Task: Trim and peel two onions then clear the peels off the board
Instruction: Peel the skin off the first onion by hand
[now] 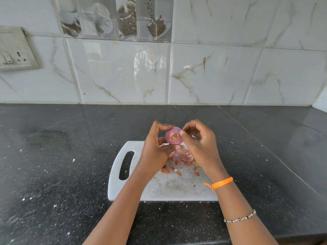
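Purple onion (174, 135) gripped by left hand (155, 147); right hand (198, 144) fingertips pinching its edge.

So the bench (53, 156) is a dark speckled stone top running up to the tiled wall, with a white cutting board (159, 190) sitting flat on it near the front edge, handle slot to the left, plus little peel crumbs (73, 160) scattered on the stone around it.
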